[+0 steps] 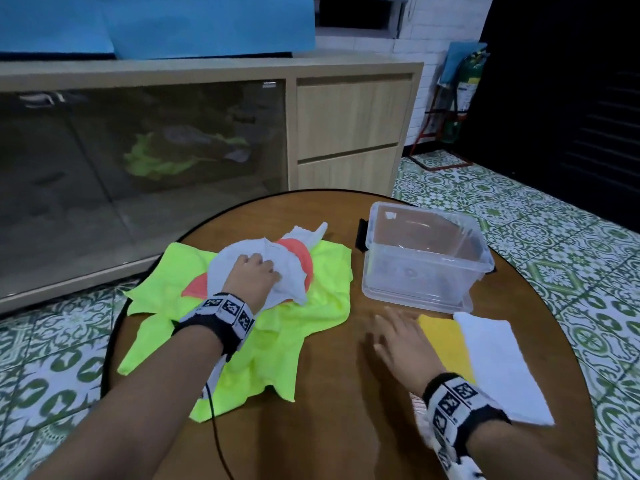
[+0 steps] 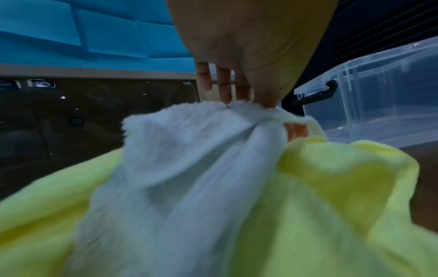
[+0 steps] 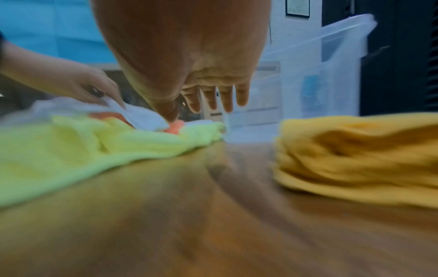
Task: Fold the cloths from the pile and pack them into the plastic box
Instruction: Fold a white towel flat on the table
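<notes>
The pile lies on the left of the round wooden table [image 1: 346,403]: a white cloth [image 1: 291,275] over an orange cloth [image 1: 300,252], both on a spread neon yellow-green cloth [image 1: 318,289]. My left hand [image 1: 270,271] rests on the pile and pinches the white cloth [image 2: 189,150] between thumb and a finger; the other fingers [image 2: 224,88] stay straight. My right hand [image 1: 384,337] hovers flat and open over bare wood, beside a folded yellow cloth [image 1: 441,341] and a folded white cloth [image 1: 498,368]. The clear plastic box [image 1: 415,282] stands empty behind them.
A black cable [image 1: 216,431] trails from my left wrist across the table's near edge. A wooden cabinet with dark glass doors [image 1: 138,150] stands behind the table. Patterned green floor tiles [image 1: 554,254] surround it.
</notes>
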Motion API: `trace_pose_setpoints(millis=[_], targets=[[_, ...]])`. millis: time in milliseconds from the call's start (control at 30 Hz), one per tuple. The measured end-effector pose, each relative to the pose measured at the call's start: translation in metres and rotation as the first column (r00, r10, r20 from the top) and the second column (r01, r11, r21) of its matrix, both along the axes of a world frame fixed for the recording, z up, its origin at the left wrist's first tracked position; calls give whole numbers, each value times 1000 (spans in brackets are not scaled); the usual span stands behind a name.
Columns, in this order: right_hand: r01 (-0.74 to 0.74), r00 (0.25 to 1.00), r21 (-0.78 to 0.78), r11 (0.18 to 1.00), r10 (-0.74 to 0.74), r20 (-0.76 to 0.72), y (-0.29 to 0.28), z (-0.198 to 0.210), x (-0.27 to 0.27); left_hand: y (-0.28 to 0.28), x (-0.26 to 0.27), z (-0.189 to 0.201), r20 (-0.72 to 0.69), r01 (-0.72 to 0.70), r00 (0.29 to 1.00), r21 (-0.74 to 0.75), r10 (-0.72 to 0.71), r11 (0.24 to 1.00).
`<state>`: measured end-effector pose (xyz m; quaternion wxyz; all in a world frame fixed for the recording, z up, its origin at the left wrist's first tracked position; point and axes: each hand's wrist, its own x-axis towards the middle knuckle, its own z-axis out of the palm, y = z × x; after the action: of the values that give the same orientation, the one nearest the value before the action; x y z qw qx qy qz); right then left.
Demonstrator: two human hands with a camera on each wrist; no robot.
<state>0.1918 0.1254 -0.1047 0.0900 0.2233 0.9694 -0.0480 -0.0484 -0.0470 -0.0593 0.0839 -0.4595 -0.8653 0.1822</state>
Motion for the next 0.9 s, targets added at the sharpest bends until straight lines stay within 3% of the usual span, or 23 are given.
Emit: trace_pose_setpoints(millis=[67, 167, 267, 333, 400, 433, 500, 567, 633, 767, 900], targets=[[-55, 990, -78, 995, 44, -137, -16, 13, -20, 9, 7, 13, -22, -17, 1000, 25, 18, 1000], [-124, 927, -228, 966, 31, -374, -40, 44, -56, 20, 26, 39, 58, 15, 998, 320, -36, 947], [-167, 793, -429, 888, -137, -593, -61, 74, -81, 30, 55, 71, 150, 98, 965, 556, -216, 825], [-102, 694, -536, 838, -326, -642, -66, 92, -84, 34, 72, 90, 270, 38, 926, 631, -265, 775], [-64, 604, -485, 872, -353, -714, -62, 105, -78, 34, 84, 105, 287, 49, 908, 653, -307, 756], [-61, 595, -426, 903, -309, -742, -58, 111, -72, 33, 89, 110, 265, 86, 909, 636, -321, 767], [-65, 665, -293, 954, -178, -725, -49, 124, -59, 29, 96, 118, 229, 142, 915, 588, -332, 797], [-80, 752, -235, 969, -96, -652, -40, 141, -42, 23, 102, 126, 269, 141, 892, 599, -364, 788], [-92, 786, -204, 975, -54, -615, -27, 155, -24, 16, 106, 135, 334, 107, 858, 627, -391, 771], [-30, 787, -74, 997, -22, -616, 8, 189, 11, 0, 108, 150, 326, 110, 897, 488, -298, 866], [51, 728, 17, 999, -25, -686, 31, 222, 41, -7, 100, 154, 268, 85, 941, 399, -204, 913]])
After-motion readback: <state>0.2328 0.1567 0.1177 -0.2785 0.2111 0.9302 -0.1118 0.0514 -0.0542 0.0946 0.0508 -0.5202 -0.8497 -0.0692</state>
